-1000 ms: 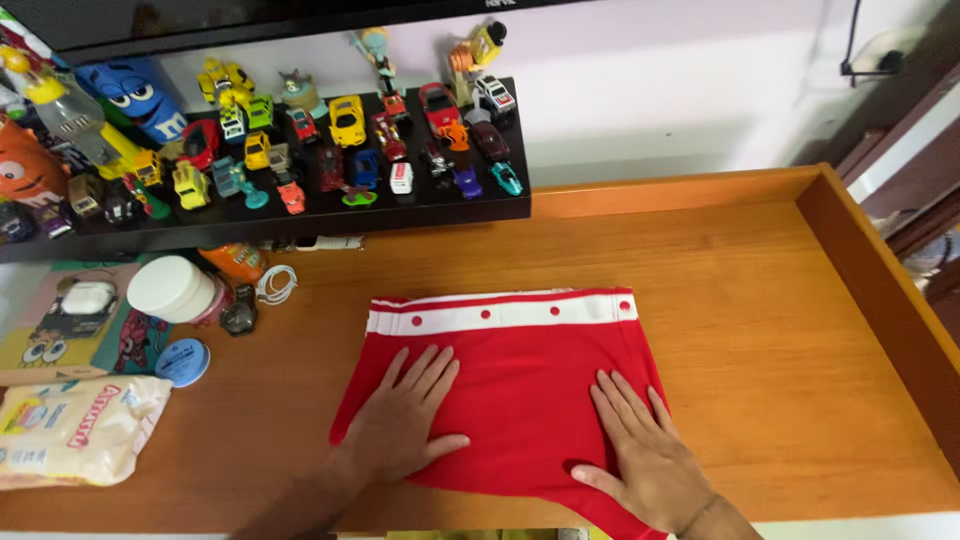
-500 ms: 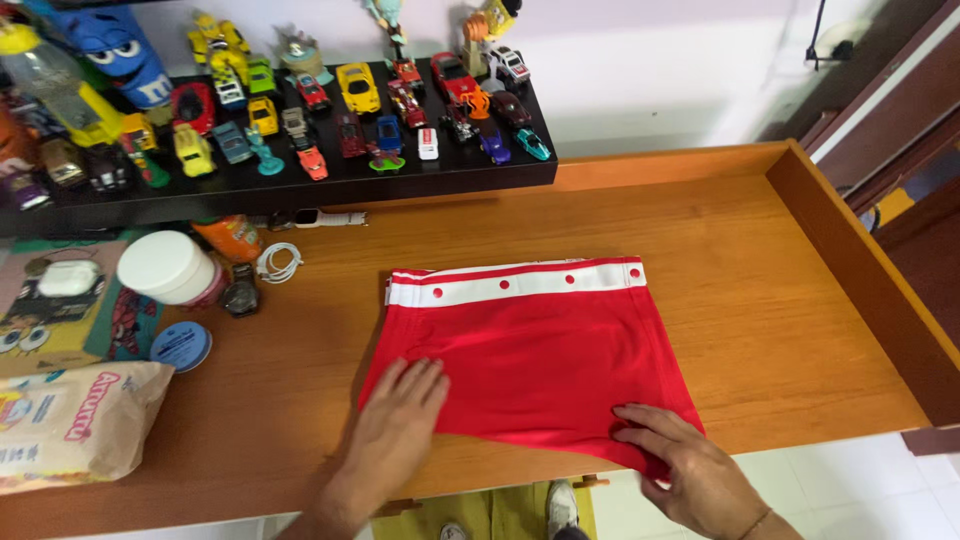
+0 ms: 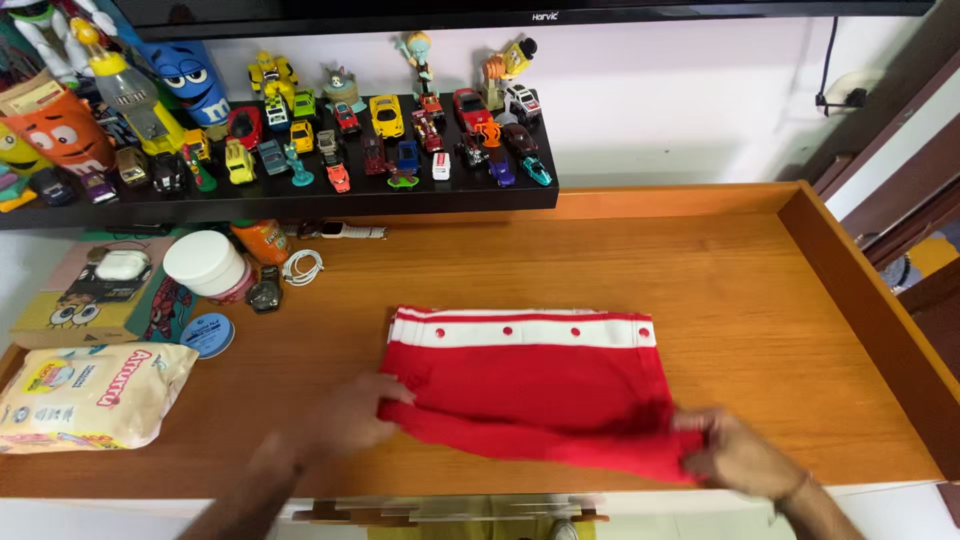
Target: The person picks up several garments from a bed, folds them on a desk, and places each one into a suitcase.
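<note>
Both hands had left their flat press on the cloth and now pinched its near hem, lifting it off the wooden desk [image 3: 760, 290] so that the fabric bunched into a fold along the front edge. That change read as the start of folding the lower part of the red garment [image 3: 530, 375] up toward its white waistband [image 3: 520, 332].

Blur softened both hands. The left hand [image 3: 345, 420] had its fingers closed on the hem at the garment's left corner; the right hand [image 3: 735, 455] clenched the bunched right corner. The garment lay in the middle of the desk, near the front edge.

One garment was there, with four red snaps visible on its waistband. To the left stood one white jar [image 3: 205, 265], one blue tin [image 3: 208, 335], one wristwatch [image 3: 265, 292] and one pale packet [image 3: 95, 395]. Many toy cars [image 3: 385, 115] crowded the black shelf [image 3: 300, 205] behind.
</note>
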